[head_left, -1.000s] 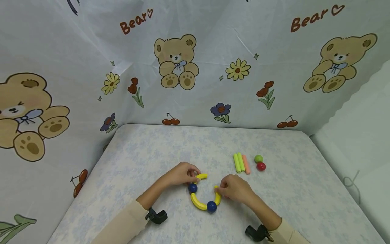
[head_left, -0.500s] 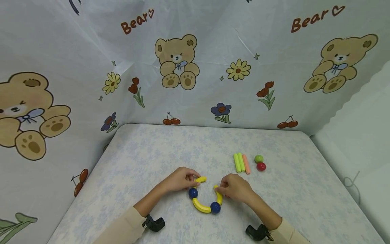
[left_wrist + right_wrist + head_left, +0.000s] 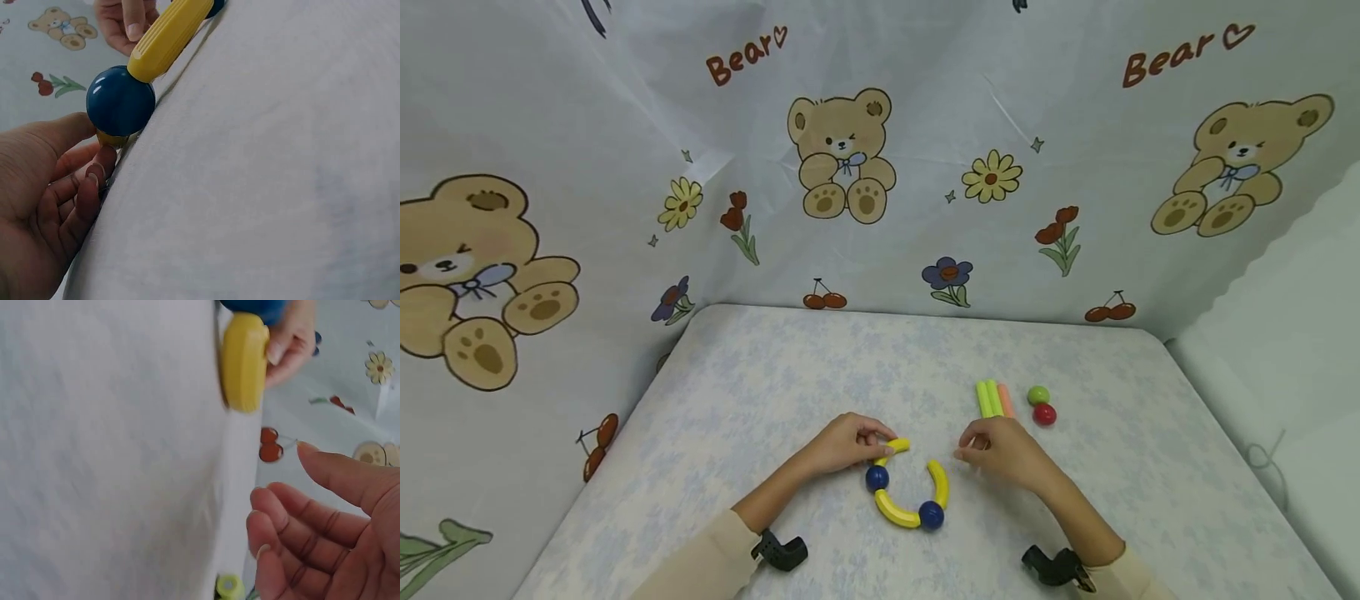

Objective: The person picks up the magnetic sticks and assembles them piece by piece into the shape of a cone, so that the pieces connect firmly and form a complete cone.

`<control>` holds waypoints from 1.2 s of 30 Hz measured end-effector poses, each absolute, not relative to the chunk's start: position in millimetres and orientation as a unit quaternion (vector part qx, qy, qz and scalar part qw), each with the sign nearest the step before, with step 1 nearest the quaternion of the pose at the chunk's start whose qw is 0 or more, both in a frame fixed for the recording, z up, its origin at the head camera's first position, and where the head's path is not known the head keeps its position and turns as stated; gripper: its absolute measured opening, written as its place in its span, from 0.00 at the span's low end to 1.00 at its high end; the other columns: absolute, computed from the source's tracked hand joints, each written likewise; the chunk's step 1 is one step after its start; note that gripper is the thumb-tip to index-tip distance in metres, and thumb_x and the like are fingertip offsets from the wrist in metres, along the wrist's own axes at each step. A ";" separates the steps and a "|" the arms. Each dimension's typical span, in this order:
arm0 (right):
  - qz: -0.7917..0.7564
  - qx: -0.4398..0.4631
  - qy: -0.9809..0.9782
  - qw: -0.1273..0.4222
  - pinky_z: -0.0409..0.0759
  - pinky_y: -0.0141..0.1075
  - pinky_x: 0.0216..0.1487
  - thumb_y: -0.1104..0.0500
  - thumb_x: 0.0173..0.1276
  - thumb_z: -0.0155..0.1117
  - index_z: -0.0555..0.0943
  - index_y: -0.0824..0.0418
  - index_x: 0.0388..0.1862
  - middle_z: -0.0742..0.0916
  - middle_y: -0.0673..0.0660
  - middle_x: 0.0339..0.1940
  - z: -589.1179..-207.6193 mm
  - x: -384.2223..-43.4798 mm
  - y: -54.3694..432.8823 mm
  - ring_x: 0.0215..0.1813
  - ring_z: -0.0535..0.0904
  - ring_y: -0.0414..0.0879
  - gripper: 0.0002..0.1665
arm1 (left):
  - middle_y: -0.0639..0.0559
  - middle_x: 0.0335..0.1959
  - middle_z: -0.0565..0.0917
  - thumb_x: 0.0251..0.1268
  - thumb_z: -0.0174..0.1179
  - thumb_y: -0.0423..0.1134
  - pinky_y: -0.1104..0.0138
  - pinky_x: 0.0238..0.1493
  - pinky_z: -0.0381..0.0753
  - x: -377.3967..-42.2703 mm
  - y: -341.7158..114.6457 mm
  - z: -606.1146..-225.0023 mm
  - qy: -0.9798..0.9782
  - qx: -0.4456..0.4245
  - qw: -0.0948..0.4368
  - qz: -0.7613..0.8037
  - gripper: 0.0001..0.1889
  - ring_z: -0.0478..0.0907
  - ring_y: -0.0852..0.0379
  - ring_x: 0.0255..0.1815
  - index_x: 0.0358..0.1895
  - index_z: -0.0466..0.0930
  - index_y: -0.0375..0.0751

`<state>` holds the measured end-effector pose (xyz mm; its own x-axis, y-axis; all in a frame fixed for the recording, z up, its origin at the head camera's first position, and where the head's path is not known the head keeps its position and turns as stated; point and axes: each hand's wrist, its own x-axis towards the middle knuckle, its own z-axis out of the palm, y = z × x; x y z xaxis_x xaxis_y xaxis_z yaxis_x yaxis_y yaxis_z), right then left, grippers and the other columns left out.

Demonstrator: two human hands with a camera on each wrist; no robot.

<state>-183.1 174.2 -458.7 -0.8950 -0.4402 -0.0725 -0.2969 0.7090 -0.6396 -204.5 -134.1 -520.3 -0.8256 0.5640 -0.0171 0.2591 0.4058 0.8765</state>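
Yellow curved pieces and two blue balls form an arc that opens towards the back of the table. My left hand (image 3: 846, 442) pinches the upper-left yellow curved piece (image 3: 901, 446) between thumb and fingers; in the left wrist view that piece mostly hides behind a blue ball (image 3: 120, 101). From there the arc runs through the front yellow piece (image 3: 895, 510) and the second blue ball (image 3: 931, 515) to the right yellow piece (image 3: 938, 482). Just right of that end, my right hand (image 3: 1003, 450) holds nothing, thumb and fingers apart in the right wrist view.
Beyond my right hand lie two yellow-green sticks (image 3: 989, 398) and an orange stick (image 3: 1006, 400), their near ends partly covered by the hand. A green ball (image 3: 1038, 396) and a red ball (image 3: 1044, 414) sit to their right. A bear-print cloth (image 3: 895, 275) hangs behind the table.
My right hand has let go of the right yellow piece and moved right, towards the sticks. Earlier, the arc shifted slightly nearer and to the right while my left hand kept its grip.
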 end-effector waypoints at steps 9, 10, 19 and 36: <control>-0.360 -0.183 0.915 -0.013 0.80 0.34 0.31 0.57 0.68 0.73 0.87 0.61 0.42 0.87 0.50 0.30 -441.8 -205.6 218.5 0.34 0.81 0.45 0.09 | 0.56 0.26 0.84 0.68 0.68 0.48 0.71 0.16 0.70 -205.2 -133.7 -523.8 0.822 0.242 0.156 0.492 0.13 0.69 0.62 0.14 0.53 0.88 0.53; -0.357 -0.177 0.917 -0.027 0.80 0.34 0.31 0.56 0.68 0.73 0.87 0.62 0.43 0.87 0.51 0.31 -440.6 -208.1 223.8 0.34 0.82 0.46 0.10 | 0.57 0.26 0.84 0.68 0.68 0.48 0.71 0.16 0.70 -205.5 -133.7 -524.4 0.822 0.241 0.156 0.492 0.13 0.69 0.62 0.14 0.53 0.88 0.53; -0.326 -0.122 0.930 -0.119 0.78 0.35 0.32 0.56 0.68 0.73 0.87 0.62 0.47 0.89 0.55 0.36 -446.1 -226.0 265.6 0.41 0.83 0.54 0.14 | 0.56 0.26 0.84 0.68 0.68 0.49 0.71 0.15 0.69 -204.5 -133.3 -524.3 0.824 0.239 0.154 0.491 0.13 0.68 0.62 0.14 0.52 0.88 0.53; -0.297 -0.079 0.947 -0.093 0.77 0.35 0.31 0.56 0.67 0.74 0.87 0.64 0.41 0.88 0.59 0.36 -469.5 -238.5 301.3 0.40 0.82 0.55 0.11 | 0.57 0.25 0.84 0.68 0.68 0.48 0.71 0.16 0.68 -203.4 -133.5 -524.4 0.828 0.234 0.146 0.489 0.12 0.68 0.63 0.15 0.51 0.89 0.53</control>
